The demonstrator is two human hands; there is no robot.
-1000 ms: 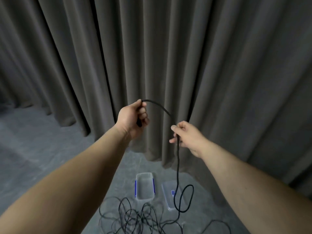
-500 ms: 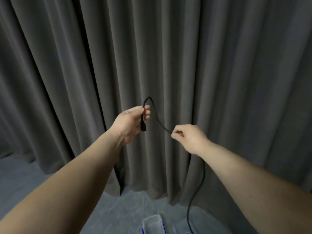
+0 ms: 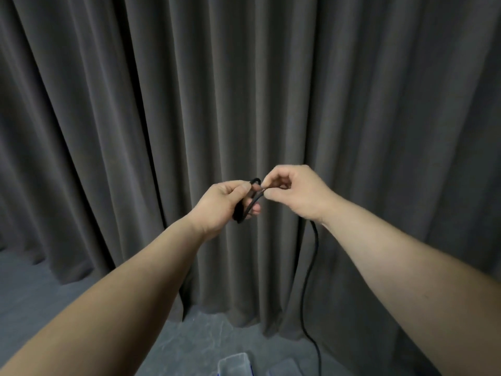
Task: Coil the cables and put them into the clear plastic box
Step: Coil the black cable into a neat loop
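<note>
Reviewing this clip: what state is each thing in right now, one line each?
left hand: grips a small loop of cable
right hand: pinches the cable beside the loop
cable: one small loop formed, the rest hanging to the floor
clear box: on the floor, open, only its far end in view

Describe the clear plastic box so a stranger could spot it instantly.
Start at the grey curtain filling the view, then drop to the grey floor at its foot. At the bottom edge, left of the hanging black cable, sits the clear plastic box: open-topped, translucent, with blue trim, unlike the flat clear piece beside it.
</note>
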